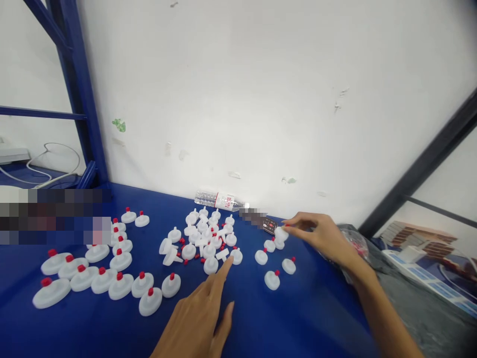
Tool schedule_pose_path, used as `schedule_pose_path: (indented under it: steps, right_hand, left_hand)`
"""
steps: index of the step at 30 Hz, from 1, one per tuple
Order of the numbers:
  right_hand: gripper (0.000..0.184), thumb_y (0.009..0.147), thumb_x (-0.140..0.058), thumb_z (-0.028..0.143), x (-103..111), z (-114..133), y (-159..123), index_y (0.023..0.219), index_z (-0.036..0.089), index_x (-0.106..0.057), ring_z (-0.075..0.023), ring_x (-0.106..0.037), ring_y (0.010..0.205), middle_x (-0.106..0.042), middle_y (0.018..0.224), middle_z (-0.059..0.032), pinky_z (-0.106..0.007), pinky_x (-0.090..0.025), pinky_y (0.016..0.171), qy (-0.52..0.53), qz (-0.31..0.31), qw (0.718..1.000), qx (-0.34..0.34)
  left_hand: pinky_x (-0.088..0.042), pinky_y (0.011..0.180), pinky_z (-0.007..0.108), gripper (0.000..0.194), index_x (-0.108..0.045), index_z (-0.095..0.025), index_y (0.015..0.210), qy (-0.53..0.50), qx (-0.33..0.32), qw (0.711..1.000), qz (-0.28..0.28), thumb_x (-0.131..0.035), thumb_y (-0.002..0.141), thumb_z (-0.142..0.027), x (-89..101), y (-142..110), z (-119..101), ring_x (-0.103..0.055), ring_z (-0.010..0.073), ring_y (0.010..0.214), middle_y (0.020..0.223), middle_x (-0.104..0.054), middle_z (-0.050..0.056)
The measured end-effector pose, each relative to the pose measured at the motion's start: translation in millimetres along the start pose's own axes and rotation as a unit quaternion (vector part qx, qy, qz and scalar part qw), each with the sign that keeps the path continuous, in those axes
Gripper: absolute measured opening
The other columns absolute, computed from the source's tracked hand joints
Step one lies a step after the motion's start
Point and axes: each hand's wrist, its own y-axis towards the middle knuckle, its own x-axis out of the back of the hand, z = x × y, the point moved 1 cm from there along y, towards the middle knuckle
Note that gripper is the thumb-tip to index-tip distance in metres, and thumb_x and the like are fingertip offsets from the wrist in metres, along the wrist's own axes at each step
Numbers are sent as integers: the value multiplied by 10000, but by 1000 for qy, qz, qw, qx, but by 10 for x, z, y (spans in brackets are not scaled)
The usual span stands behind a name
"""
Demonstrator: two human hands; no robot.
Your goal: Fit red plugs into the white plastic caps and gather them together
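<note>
My right hand [322, 236] pinches a white nozzle cap with a red tip [282, 234] between thumb and fingers, above a small group of similar capped pieces [272, 280]. My left hand [199, 311] has its index finger stretched out and its thumb apart. Its fingertip is at a white nozzle cap without a red tip [236, 256]; whether they touch I cannot tell. Beyond that finger lies a pile of white nozzle caps [189, 251] with small loose red tips [197, 256] scattered among them.
Many red-tipped white caps [120, 287] stand on the left of the blue table [238, 328]. A clear bottle [224, 201] and a dark phone-like device [269, 224] lie by the wall. Plastic bags [356, 241] lie at right. A pixelated patch hides the far left.
</note>
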Motion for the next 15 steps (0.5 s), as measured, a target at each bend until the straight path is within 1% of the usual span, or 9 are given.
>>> schedule_pose_path:
  steps: [2, 3, 5, 7, 10, 12, 15]
  right_hand:
    - [267, 850, -719, 491, 133, -233, 8, 878, 230, -769, -246, -735, 838, -807, 944, -70, -348, -552, 770, -39, 18, 998, -38]
    - [250, 840, -720, 474, 170, -345, 10, 870, 229, -761, -248, -740, 838, -808, 923, -70, -347, -550, 770, -53, 37, 996, -59]
    - [208, 811, -727, 431, 183, -539, 18, 835, 225, -745, -245, -744, 804, -805, 856, -60, -335, -544, 735, -70, 77, 991, -90]
    - [162, 764, -745, 382, 130, -679, 33, 776, 222, -728, -235, -738, 755, -792, 784, -42, -317, -530, 692, -73, 108, 986, -101]
    - [116, 698, -770, 319, 5, -786, 60, 699, 221, -706, -218, -720, 706, -772, 721, -21, -295, -504, 650, -75, 135, 983, -102]
    - [111, 695, -771, 310, -52, -806, 67, 688, 220, -706, -209, -712, 690, -769, 717, -19, -290, -489, 636, -78, 142, 981, -105]
    - [149, 699, -793, 341, -55, -799, 54, 773, 221, -744, -208, -723, 715, -786, 774, -20, -284, -493, 643, -77, 148, 980, -106]
  left_hand:
    - [-611, 868, 302, 725, -84, -351, 1617, 3, -7, 1000, 1, -437, 1001, -205, 2, 5, 4, -736, 209, 1103, 1346, -692, 48]
    - [-613, 863, 303, 721, -88, -350, 1616, 5, -9, 1000, 3, -436, 1002, -207, 0, 6, 6, -739, 210, 1095, 1342, -694, 48]
    - [-616, 865, 311, 709, -101, -344, 1613, 10, -13, 1000, 2, -436, 1003, -211, -6, 5, 13, -742, 212, 1089, 1338, -697, 52]
    - [-614, 886, 319, 691, -116, -343, 1608, 14, -12, 1000, 0, -433, 1007, -216, -12, 3, 18, -736, 209, 1107, 1347, -694, 53]
    - [-613, 893, 315, 667, -136, -344, 1599, 17, -10, 1000, -2, -429, 1012, -223, -8, 5, 17, -730, 201, 1124, 1362, -687, 49]
    - [-614, 888, 310, 650, -148, -341, 1598, 17, -6, 1000, 3, -420, 1019, -225, 0, 9, 11, -728, 200, 1128, 1370, -681, 48]
    - [-615, 874, 303, 658, -153, -331, 1605, 16, -9, 1000, 10, -421, 1015, -218, 3, 14, 4, -731, 203, 1120, 1362, -684, 51]
